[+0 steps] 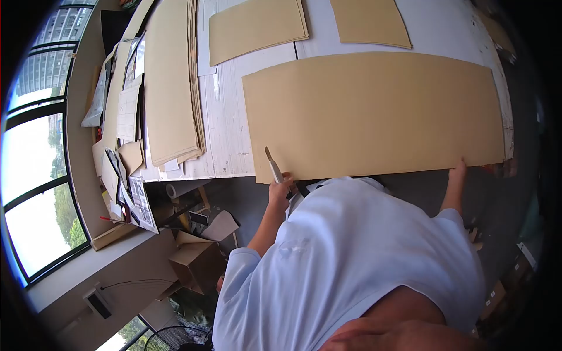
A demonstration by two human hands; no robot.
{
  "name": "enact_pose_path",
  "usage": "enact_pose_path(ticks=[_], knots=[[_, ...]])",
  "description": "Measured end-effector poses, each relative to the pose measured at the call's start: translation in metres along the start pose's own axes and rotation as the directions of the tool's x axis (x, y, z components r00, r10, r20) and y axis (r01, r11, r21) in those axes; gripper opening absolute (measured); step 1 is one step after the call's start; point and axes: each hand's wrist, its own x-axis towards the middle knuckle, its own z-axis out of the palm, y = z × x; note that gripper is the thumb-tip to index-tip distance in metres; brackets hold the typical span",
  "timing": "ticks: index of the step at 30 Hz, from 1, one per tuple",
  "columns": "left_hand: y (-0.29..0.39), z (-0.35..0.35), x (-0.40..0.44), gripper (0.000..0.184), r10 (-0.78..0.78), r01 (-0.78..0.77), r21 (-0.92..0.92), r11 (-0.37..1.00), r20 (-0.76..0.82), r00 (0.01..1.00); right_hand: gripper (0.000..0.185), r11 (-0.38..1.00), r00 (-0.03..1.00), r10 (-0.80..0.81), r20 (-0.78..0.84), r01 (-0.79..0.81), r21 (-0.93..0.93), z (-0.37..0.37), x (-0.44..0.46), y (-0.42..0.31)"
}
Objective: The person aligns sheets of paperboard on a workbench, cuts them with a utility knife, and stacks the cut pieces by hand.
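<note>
We see daylight in black-framed windows (35,140) at nine o'clock, a pale wall (126,266) at eight, our white worktop (316,35) at twelve, grey floor (492,210) past three.

Large board (374,114) on table (227,131), sheet stack (168,82) to left, smaller boards (257,30) behind.

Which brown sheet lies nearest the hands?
The wide front sheet: left hand and right hand are at its near edge, while the other sheets lie farther away.

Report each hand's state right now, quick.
Left hand: closed, holding a utility knife.
Right hand: at the near edge of the large cardboard sheet; whether it is closed cannot be told.
</note>
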Motion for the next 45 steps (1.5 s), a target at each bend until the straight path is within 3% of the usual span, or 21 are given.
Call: enact_pose_path(ticks=[1,5,6,8,9,11,15,17,20,22,25,30,35,38,41,45], knots=[[0.013,-0.003,-0.014,0.033,-0.005,0.008,0.047,0.999,-0.062,0.998,0.043,1.000,1.000,0.003,0.002,-0.003,-0.015,-0.002,-0.011,0.002],[0.008,-0.060,0.013,0.018,0.295,-0.296,0.048,0.954,-0.322,0.900,0.037,0.994,0.994,0.107,-0.016,-0.107,0.019,0.010,-0.068,0.031],[0.011,-0.070,0.017,0.018,0.279,-0.279,0.046,0.959,-0.323,0.905,0.034,0.992,0.991,0.126,-0.037,-0.126,0.009,0.009,-0.081,0.041],[0.022,-0.082,0.027,0.011,0.483,-0.278,0.447,0.851,-0.455,0.748,0.035,0.990,0.990,0.137,-0.014,-0.137,-0.028,0.013,-0.119,0.055],[0.023,-0.086,0.035,0.011,0.475,-0.278,0.435,0.857,-0.453,0.755,0.037,0.987,0.988,0.151,0.026,-0.149,-0.055,0.021,-0.139,0.060],[0.018,-0.093,0.053,0.013,0.499,-0.378,0.346,0.859,-0.402,0.768,0.035,0.986,0.993,0.118,0.027,-0.114,-0.122,0.037,-0.177,0.071],[0.015,-0.088,0.068,0.028,0.427,-0.329,0.367,0.870,-0.227,0.875,0.034,0.951,0.996,0.081,0.039,-0.065,-0.303,0.060,-0.228,0.080],[0.018,-0.087,0.073,0.028,0.478,-0.357,0.417,0.836,-0.233,0.847,0.034,0.940,0.998,0.054,0.041,-0.037,-0.339,0.065,-0.235,0.081],[0.034,-0.084,0.059,0.026,0.384,-0.316,0.323,0.892,-0.175,0.907,0.035,0.903,0.999,0.048,-0.013,-0.049,-0.426,0.067,-0.235,0.085],[0.048,-0.083,0.047,0.024,0.223,-0.214,0.164,0.963,-0.039,0.974,0.037,0.885,0.997,0.071,-0.042,-0.082,-0.459,0.069,-0.237,0.087],[0.043,-0.084,0.063,0.021,0.303,-0.303,0.170,0.938,0.028,0.953,0.030,0.887,0.994,0.113,0.002,-0.100,-0.450,0.070,-0.240,0.092],[0.074,-0.088,0.058,0.022,0.182,-0.212,0.272,0.938,0.133,0.974,0.030,0.887,0.990,0.139,0.012,-0.119,-0.446,0.076,-0.263,0.101],[0.097,-0.080,0.048,0.034,0.147,-0.166,0.089,0.982,0.189,0.971,0.031,0.853,0.966,0.249,0.064,-0.187,-0.487,0.085,-0.303,0.119],[0.102,-0.075,0.047,0.033,0.149,-0.151,-0.012,0.989,0.235,0.961,0.035,0.823,0.908,0.344,0.238,-0.170,-0.542,0.094,-0.333,0.130],[0.096,-0.075,0.061,0.035,0.122,-0.092,-0.107,0.990,0.316,0.941,0.034,0.782,0.866,0.443,0.232,-0.248,-0.571,0.110,-0.351,0.139],[0.082,-0.078,0.079,0.039,0.032,0.028,-0.159,0.987,0.358,0.933,0.044,0.763,0.884,0.408,0.229,-0.193,-0.617,0.118,-0.359,0.146]])
